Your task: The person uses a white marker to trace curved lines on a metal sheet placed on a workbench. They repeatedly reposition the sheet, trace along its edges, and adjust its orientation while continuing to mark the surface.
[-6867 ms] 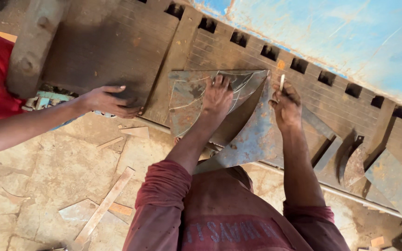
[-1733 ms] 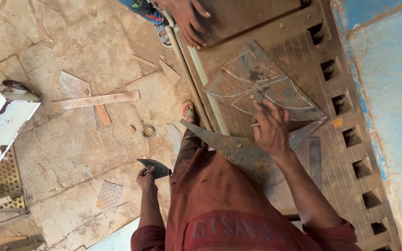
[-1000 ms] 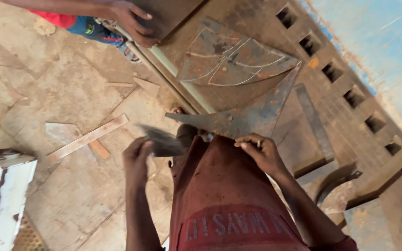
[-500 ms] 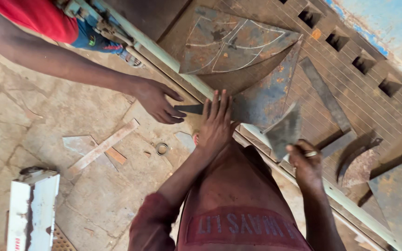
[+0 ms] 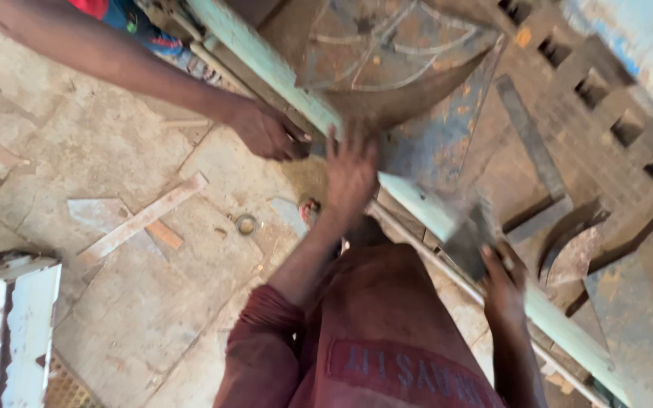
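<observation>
My left hand [image 5: 349,170] lies flat, fingers apart, on the edge of a rusty blue-grey metal sheet [image 5: 432,140] where it crosses a pale green bar [image 5: 281,72]. My right hand [image 5: 504,283] grips a small dark metal piece [image 5: 468,236] and holds it against the same bar lower down. Another person's hand [image 5: 266,132] touches the sheet's edge just left of my left hand. A scribed curved sheet [image 5: 387,45] lies above. My red shirt [image 5: 387,340] fills the lower middle.
The workbench has a slotted brown surface [image 5: 606,128] with flat metal strips [image 5: 527,143]. On the cracked concrete floor lie a wooden slat [image 5: 141,219], a small metal ring [image 5: 246,224] and a white metal box [image 5: 9,332] at the lower left.
The view has closed in on the bench. My right hand has lifted the dark piece up to the green bar. My left hand and the other person's hand stay at the sheet's edge.
</observation>
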